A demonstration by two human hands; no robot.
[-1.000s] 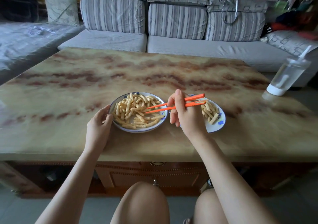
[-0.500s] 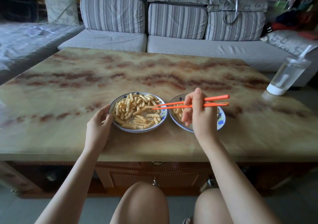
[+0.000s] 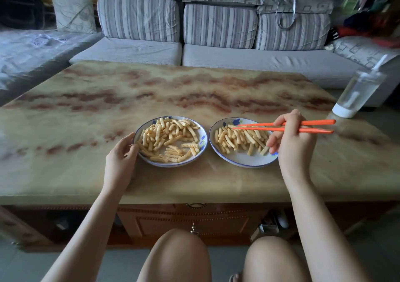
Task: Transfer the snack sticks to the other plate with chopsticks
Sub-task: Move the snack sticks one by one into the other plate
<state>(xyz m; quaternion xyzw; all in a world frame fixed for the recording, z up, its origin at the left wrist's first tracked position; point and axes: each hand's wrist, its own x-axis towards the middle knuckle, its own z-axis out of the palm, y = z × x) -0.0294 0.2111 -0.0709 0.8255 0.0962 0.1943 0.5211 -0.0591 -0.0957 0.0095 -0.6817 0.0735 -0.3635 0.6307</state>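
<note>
Right grip (image 3: 290, 143) clasps the two orange chopsticks (image 3: 281, 127), fingers curled round their middle. Half a second ago it hovered over the near left part of the right plate (image 3: 249, 160), with the tips reaching past that plate's left rim. It has since shifted to the right plate's right edge, and the tips now sit above its far middle. One of the snack sticks (image 3: 236, 140) lies right at the tips; whether it is pinched between them I cannot tell. Left grip (image 3: 121, 158) has not moved: it holds the far-side rim of the left plate (image 3: 203, 139), thumb on top.

Counted: two plates, two chopsticks, one clear bottle (image 3: 359, 93) with a white base, and snack sticks too many to number, a bigger heap on the left plate and a smaller one on the right plate.

The smaller heap lies just left of the right grip and below the chopstick tips. The left plate sits just beside the right plate, rims close but apart. The bottle stands on the table (image 3: 86, 113), well off past the right plate's far right. A striped sofa (image 3: 216, 61) runs beyond the table.
</note>
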